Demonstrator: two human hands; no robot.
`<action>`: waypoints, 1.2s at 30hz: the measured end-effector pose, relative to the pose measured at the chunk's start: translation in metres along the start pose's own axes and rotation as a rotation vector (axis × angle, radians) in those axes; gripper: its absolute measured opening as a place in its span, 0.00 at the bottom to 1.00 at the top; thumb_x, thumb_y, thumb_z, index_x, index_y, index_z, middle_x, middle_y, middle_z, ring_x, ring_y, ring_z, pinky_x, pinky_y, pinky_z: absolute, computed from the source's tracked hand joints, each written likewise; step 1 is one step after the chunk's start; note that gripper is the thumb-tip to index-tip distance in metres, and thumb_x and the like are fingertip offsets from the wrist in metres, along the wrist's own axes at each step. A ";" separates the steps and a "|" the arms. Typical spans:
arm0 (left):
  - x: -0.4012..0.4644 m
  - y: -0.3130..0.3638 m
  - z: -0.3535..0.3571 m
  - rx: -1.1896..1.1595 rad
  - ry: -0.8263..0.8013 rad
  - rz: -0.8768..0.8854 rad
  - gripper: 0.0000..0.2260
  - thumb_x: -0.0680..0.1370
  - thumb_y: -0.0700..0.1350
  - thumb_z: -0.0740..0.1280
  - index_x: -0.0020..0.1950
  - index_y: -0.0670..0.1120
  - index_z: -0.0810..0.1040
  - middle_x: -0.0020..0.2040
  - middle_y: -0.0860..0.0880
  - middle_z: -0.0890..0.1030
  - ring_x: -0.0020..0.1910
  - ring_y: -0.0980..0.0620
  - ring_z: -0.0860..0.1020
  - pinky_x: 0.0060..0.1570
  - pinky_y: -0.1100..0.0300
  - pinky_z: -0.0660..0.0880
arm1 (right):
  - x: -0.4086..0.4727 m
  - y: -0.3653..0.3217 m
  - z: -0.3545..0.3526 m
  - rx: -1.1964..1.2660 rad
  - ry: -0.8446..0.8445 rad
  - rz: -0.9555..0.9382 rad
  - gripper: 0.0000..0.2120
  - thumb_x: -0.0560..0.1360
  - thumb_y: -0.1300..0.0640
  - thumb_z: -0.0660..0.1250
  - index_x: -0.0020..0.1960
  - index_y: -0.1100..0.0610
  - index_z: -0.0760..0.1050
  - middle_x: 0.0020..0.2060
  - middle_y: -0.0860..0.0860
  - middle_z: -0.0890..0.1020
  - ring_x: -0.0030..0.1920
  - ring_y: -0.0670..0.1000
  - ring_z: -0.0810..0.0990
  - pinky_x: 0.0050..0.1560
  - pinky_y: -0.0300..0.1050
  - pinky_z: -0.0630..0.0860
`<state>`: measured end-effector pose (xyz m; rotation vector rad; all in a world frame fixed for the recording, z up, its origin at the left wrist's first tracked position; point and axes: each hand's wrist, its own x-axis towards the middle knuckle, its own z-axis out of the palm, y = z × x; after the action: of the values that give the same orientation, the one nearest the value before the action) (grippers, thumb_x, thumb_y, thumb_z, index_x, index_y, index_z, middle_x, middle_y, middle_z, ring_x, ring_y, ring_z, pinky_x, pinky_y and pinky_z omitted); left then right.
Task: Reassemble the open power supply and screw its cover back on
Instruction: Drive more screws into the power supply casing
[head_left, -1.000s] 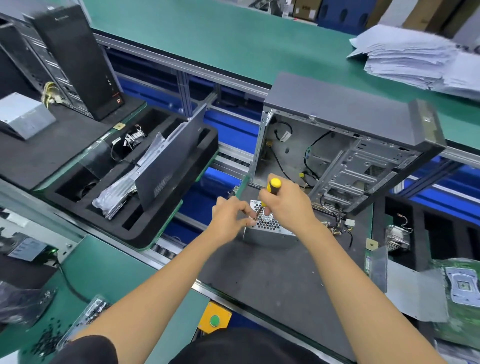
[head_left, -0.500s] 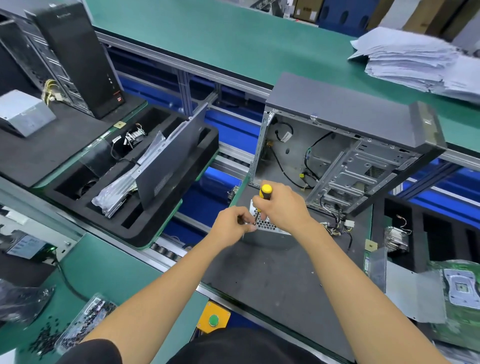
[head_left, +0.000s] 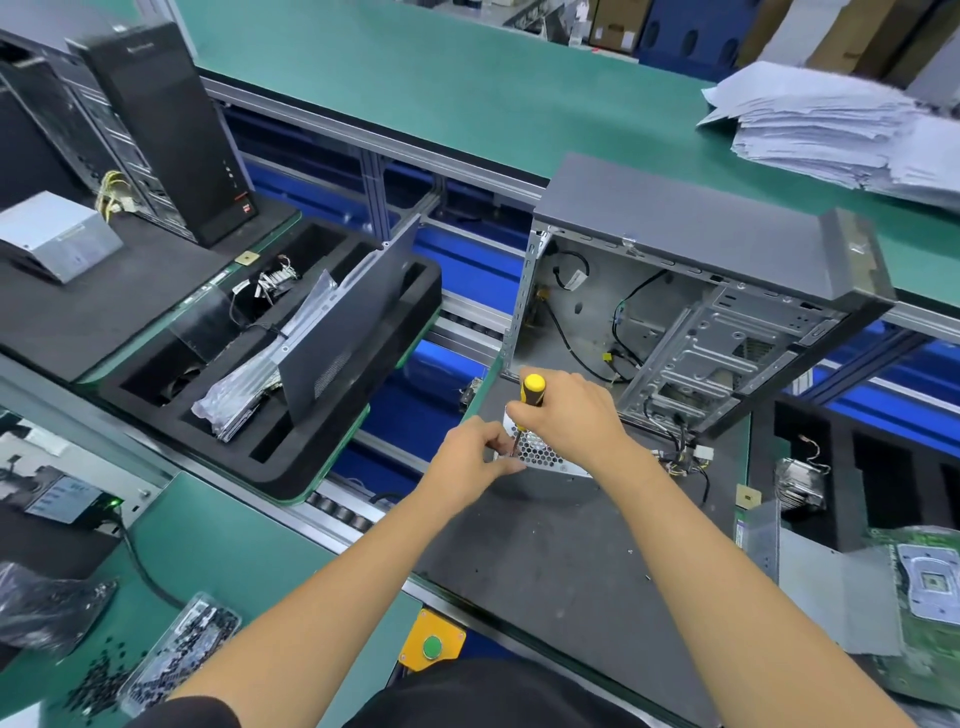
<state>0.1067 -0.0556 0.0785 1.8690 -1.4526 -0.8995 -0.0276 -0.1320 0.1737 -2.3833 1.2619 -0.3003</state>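
The silver power supply (head_left: 545, 457) with a honeycomb grille lies on the dark mat (head_left: 561, 561) in front of the open computer case (head_left: 675, 291). My right hand (head_left: 571, 410) grips a screwdriver (head_left: 532, 391) with a yellow and black handle, held nearly upright, its shaft pointing down at the grille's left end. My left hand (head_left: 470, 452) pinches at the screwdriver's tip on the power supply's left edge; whether a screw sits there is hidden by the fingers. A bundle of cables (head_left: 685, 457) trails from the power supply to the right.
A black foam tray (head_left: 291, 467) with a side panel and bagged parts stands to the left. Loose black screws and a clear box (head_left: 171, 654) lie at the lower left. A motherboard (head_left: 924, 582) and heatsink (head_left: 800, 483) sit at the right. Papers (head_left: 841, 130) are stacked on the far bench.
Both hands stayed on the power supply's left end. The screwdriver sank slightly and turned more upright, and my view drifted a little.
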 end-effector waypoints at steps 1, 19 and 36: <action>-0.001 0.000 0.002 -0.005 0.021 -0.007 0.13 0.74 0.48 0.78 0.38 0.57 0.74 0.47 0.51 0.79 0.47 0.53 0.78 0.50 0.51 0.79 | -0.001 0.000 0.001 0.003 0.010 -0.004 0.02 0.63 0.43 0.59 0.35 0.36 0.66 0.28 0.31 0.73 0.26 0.45 0.65 0.29 0.43 0.58; -0.004 -0.005 0.019 -0.097 0.153 -0.006 0.06 0.75 0.42 0.77 0.44 0.47 0.81 0.43 0.51 0.77 0.44 0.52 0.78 0.48 0.56 0.77 | 0.014 0.011 -0.060 -0.451 -0.160 -0.297 0.11 0.72 0.51 0.63 0.40 0.48 0.60 0.27 0.47 0.71 0.27 0.48 0.67 0.28 0.44 0.61; -0.006 -0.001 0.014 -0.129 0.152 0.054 0.05 0.76 0.37 0.75 0.44 0.39 0.81 0.45 0.44 0.78 0.44 0.46 0.79 0.50 0.50 0.77 | 0.008 -0.004 -0.045 -0.472 -0.231 -0.483 0.07 0.76 0.56 0.60 0.52 0.49 0.65 0.46 0.46 0.63 0.27 0.53 0.66 0.26 0.48 0.62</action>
<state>0.0947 -0.0505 0.0702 1.7548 -1.3153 -0.7882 -0.0375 -0.1483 0.2157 -3.0055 0.6919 0.1563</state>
